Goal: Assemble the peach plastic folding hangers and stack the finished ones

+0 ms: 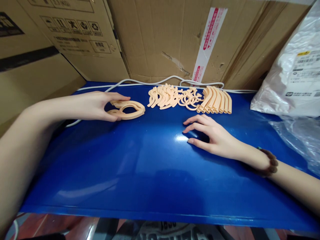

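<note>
left hand (pixel 96 106): pinching stacked clips (pixel 128 110) by the near rim
right hand (pixel 212 135): spread, empty
clips: probably light, springy, kinda slippery

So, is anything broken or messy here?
Yes, a little. The cardboard box behind the blue table has a torn, scuffed patch. The middle peach pieces lie tangled, while the stack beside them stands neat. The curved pieces in the left hand look whole.

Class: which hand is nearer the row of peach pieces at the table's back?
Right. The right hand rests just in front of the row; the left hand holds peach rings off to its left.
</note>
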`<action>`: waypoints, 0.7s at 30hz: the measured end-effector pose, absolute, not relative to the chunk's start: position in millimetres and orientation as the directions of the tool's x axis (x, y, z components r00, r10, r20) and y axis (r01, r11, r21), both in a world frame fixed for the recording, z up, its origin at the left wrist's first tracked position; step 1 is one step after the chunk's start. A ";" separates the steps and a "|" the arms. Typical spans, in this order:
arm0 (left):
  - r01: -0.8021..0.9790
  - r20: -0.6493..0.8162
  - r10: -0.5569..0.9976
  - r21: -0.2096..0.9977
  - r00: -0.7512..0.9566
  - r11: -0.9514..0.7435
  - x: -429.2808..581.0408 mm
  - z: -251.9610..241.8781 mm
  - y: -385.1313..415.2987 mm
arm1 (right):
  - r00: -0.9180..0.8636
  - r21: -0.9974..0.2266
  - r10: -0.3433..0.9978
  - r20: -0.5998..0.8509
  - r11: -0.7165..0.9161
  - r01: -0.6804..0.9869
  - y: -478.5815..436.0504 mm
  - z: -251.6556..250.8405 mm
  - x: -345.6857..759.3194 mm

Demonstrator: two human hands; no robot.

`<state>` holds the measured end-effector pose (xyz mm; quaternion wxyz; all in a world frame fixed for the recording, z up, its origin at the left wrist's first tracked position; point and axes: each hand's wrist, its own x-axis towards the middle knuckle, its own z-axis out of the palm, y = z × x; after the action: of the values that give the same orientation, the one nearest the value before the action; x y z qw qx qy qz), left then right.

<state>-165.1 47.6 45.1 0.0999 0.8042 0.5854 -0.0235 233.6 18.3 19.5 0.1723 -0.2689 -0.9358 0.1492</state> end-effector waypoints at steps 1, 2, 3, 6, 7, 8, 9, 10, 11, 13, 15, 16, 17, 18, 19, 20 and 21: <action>0.946 -0.152 0.937 0.132 0.313 -0.295 -164.9 45.3 47.5 | -0.796 -0.372 0.554 0.243 0.811 0.451 18.2 19.5 233.7; 0.947 -0.150 0.938 0.132 0.313 -0.294 -164.4 45.5 47.3 | -0.796 -0.373 0.554 0.243 0.811 0.451 18.2 19.4 233.7; 0.947 -0.150 0.938 0.134 0.312 -0.293 -163.8 45.8 47.0 | -0.796 -0.373 0.554 0.245 0.811 0.450 18.2 19.4 233.8; 0.947 -0.157 0.939 0.145 0.307 -0.285 -162.0 46.2 45.9 | -0.795 -0.374 0.555 0.244 0.810 0.451 18.3 19.3 233.8; 0.947 -0.160 0.938 0.149 0.306 -0.284 -161.7 46.2 45.6 | -0.796 -0.372 0.555 0.244 0.811 0.451 18.3 19.3 233.8; 0.946 -0.164 0.937 0.152 0.310 -0.286 -161.7 46.1 45.4 | -0.797 -0.371 0.553 0.243 0.812 0.451 18.3 19.3 233.8; 0.943 -0.164 0.934 0.155 0.318 -0.294 -161.8 46.0 45.2 | -0.798 -0.369 0.552 0.242 0.813 0.451 18.3 19.3 233.7; 0.939 -0.159 0.931 0.156 0.330 -0.306 -162.0 46.0 45.0 | -0.798 -0.367 0.552 0.241 0.813 0.451 18.3 19.3 233.6; 0.935 -0.151 0.928 0.155 0.341 -0.318 -162.1 46.3 44.5 | -0.799 -0.365 0.551 0.241 0.814 0.452 18.3 19.4 233.5; 0.932 -0.134 0.927 0.148 0.350 -0.330 -160.8 48.2 42.4 | -0.800 -0.363 0.551 0.239 0.814 0.453 18.4 19.5 233.4; 0.937 -0.120 0.934 0.137 0.337 -0.321 -157.4 51.6 38.5 | -0.799 -0.361 0.551 0.241 0.815 0.453 18.4 19.6 233.3; 0.940 -0.116 0.937 0.135 0.329 -0.313 -155.1 53.5 36.2 | -0.799 -0.360 0.551 0.241 0.815 0.454 18.3 19.6 233.4; 0.942 -0.110 0.940 0.135 0.324 -0.308 -152.9 55.2 33.9 | -0.799 -0.360 0.550 0.242 0.816 0.453 18.3 19.5 233.5; 0.942 -0.101 0.942 0.139 0.321 -0.306 -151.1 56.4 32.0 | -0.800 -0.359 0.550 0.242 0.816 0.453 18.1 19.5 233.6; 0.941 -0.097 0.942 0.143 0.322 -0.307 -149.9 56.9 30.8 | -0.800 -0.358 0.549 0.242 0.817 0.452 18.0 19.4 233.8; 0.941 -0.096 0.942 0.146 0.321 -0.305 -149.5 56.8 30.4 | -0.801 -0.358 0.548 0.241 0.817 0.452 17.8 19.4 234.1; 0.942 -0.099 0.943 0.149 0.318 -0.301 -150.0 56.0 30.9 | -0.801 -0.358 0.548 0.240 0.817 0.452 17.6 19.4 234.4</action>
<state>-150.0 30.9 56.0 0.0899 0.8067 0.5841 0.0035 234.4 17.6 19.4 0.1685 -0.2666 -0.9382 0.1427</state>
